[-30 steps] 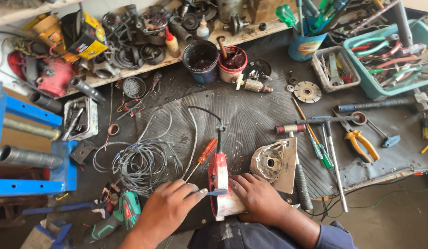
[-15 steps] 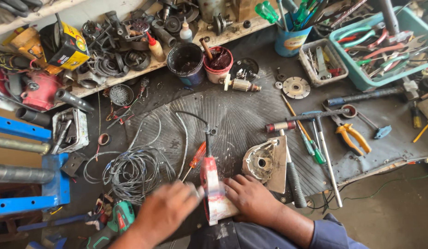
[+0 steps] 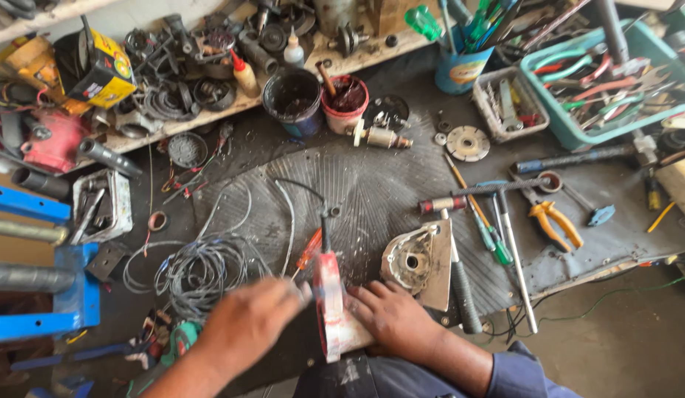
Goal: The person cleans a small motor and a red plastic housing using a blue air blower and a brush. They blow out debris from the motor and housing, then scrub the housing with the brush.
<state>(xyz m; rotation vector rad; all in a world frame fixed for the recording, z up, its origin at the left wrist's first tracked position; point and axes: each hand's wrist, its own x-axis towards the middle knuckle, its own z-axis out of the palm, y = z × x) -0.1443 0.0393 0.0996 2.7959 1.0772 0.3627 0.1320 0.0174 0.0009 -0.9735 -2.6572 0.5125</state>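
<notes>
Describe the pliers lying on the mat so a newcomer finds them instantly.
Start at the teal tray at the bench's right end and drop down onto the dark ribbed mat. The pliers lie there among screwdrivers, the only tool with orange handles.

— What do I have around the ribbed rubber mat?

— Above its top edge I see a dark pot beside a red cup. Off its right end lie orange-handled pliers, with a teal tray of tools above them. At its left edge sits a coil of grey wire, and past that a blue metal frame.
</notes>
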